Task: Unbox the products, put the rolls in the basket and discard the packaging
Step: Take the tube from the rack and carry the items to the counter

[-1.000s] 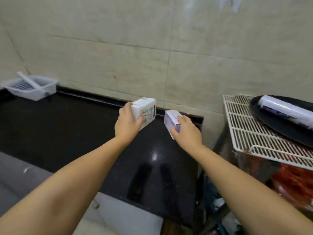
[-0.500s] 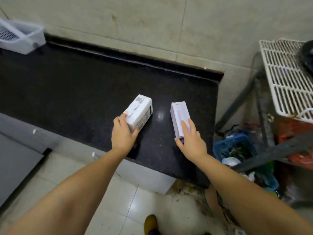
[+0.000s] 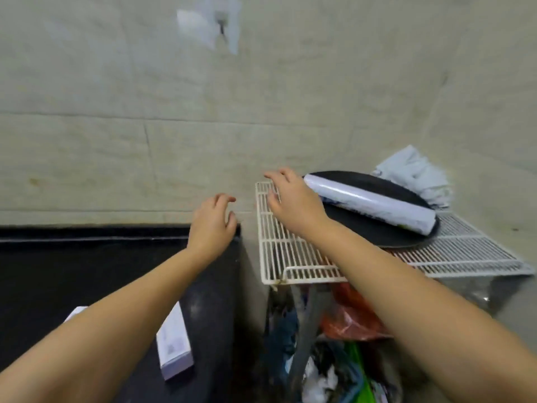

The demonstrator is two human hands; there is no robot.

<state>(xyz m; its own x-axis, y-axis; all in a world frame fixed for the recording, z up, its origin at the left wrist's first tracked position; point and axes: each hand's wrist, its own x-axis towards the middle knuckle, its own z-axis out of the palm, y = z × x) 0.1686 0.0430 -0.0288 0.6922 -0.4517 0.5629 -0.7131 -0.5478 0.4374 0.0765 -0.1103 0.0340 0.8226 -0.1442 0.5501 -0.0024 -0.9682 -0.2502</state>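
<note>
Head view: both hands — left hand point(image 3: 210, 225), right hand point(image 3: 293, 199) — have released the boxes point(image 3: 173, 349).

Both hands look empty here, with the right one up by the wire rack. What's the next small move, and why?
Probably close the right hand on the near end of the white roll on the black tray: that hand hovers open beside it, and both boxes already lie on the counter.

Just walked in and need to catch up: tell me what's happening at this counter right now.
A person is unboxing products. Both hands are empty and open: the right hand reaches over the white wire rack toward the wrapped roll lying on the black tray, and the left hand hovers by the corner of the black counter. Two unopened boxes lie on the counter, one in plain sight, the other mostly behind the left forearm.
</note>
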